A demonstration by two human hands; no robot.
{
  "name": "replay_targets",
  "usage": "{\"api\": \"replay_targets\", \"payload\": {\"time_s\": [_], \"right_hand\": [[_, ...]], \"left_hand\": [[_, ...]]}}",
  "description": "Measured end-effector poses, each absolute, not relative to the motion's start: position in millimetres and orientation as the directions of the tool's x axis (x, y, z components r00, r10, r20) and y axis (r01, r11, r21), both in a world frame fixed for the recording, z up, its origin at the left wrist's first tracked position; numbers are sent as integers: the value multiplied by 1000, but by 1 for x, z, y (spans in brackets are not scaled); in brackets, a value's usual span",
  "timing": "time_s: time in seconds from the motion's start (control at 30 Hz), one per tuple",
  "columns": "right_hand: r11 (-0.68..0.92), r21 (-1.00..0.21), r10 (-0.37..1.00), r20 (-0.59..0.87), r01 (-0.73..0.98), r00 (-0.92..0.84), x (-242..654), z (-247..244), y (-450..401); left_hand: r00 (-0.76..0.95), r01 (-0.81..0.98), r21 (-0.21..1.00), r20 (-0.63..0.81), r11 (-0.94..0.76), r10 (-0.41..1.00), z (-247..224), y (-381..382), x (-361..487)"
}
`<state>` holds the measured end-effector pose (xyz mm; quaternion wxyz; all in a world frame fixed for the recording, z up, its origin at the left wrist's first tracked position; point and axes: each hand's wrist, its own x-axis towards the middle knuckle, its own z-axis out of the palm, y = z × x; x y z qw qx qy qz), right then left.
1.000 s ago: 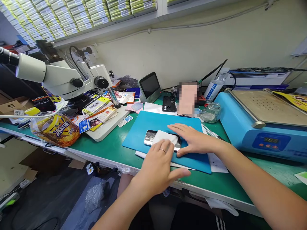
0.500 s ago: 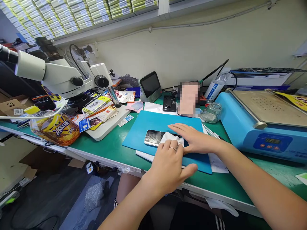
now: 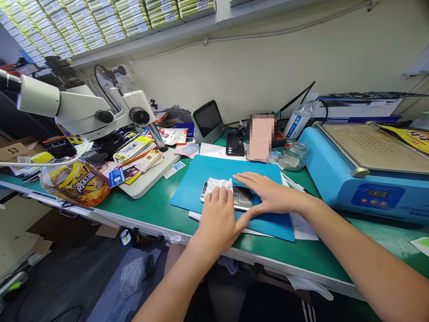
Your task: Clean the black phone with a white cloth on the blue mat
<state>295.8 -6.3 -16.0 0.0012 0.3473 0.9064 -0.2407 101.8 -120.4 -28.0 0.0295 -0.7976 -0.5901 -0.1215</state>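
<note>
Two hands working on one phone, listed big to small.
bench: green top, running across the view, carrying everything below.
laminator: blue machine sitting at the right end, display lit.
microscope: white, standing on the left over a pile of cards and packets.
mat: blue, lying flat mid-bench on some paper sheets.
snack bag: yellow, lying at the left front edge.
small screen: grey, standing behind the mat by the wall.
right hand: lying flat and unclenched, fingers spread, pressing on the right end of the phone, gripping nothing.
left hand: ring on one finger, fingers pressing down on the cloth, palm down; cannot tell whether it is pinching the cloth or only pushing it.
phone: lying flat on the mat between the two hands, glossy face up, left end under the cloth.
glass jar: sitting just past the mat's far right corner.
cloth: white, crumpled, lying on the phone's left end under the left fingertips.
</note>
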Motion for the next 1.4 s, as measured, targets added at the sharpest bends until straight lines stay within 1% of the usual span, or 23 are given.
{"api": "replay_targets", "payload": {"time_s": [0.1, 0.23, 0.3, 0.4, 0.5, 0.57, 0.63, 0.73, 0.83, 0.93, 1.1, 1.23, 1.3, 1.4], "right_hand": [[651, -421, 631, -161, 631, -759, 297, -19, -5], [646, -425, 634, -165, 634, -756, 297, -18, -6], [650, -429, 627, -164, 627, -762, 296, -16, -7], [651, -435, 624, -161, 622, -765, 294, -12, -9], [650, -421, 627, -172, 632, -760, 293, -11, -9], [654, -416, 626, -171, 632, -761, 294, -13, -8], [657, -420, 624, -162, 626, -764, 295, -16, -6], [664, -422, 623, -144, 617, -769, 298, -22, -4], [669, -420, 624, -130, 613, -770, 299, -24, -4], [676, -426, 617, -119, 602, -778, 299, -22, -5], [656, -435, 620, -155, 617, -769, 296, -14, -8], [654, -446, 623, -139, 611, -769, 296, -15, -8], [654, -441, 627, -138, 614, -767, 296, -18, -6], [674, -426, 617, -123, 603, -777, 298, -24, -3]], "left_hand": [[339, 925, 90, 240, -368, 910, -28, -130, 124], [401, 877, 179, 238, -446, 885, -24, -133, 118], [368, 888, 196, 242, -417, 898, -23, -128, 102], [264, 940, 155, 233, -303, 936, -25, -119, 81], [229, 957, 131, 217, -261, 949, -28, -116, 83], [233, 957, 117, 234, -265, 944, -30, -120, 98], [274, 945, 117, 231, -306, 934, -30, -126, 117], [373, 904, 139, 200, -404, 906, -28, -134, 136], [427, 863, 190, 219, -468, 877, -24, -136, 130], [407, 859, 235, 227, -455, 885, -22, -132, 104], [330, 910, 177, 234, -374, 914, -27, -119, 74], [260, 936, 171, 255, -309, 931, -32, -116, 89], [279, 926, 182, 259, -331, 925, -32, -119, 106], [384, 876, 211, 243, -435, 891, -28, -125, 125]]}}
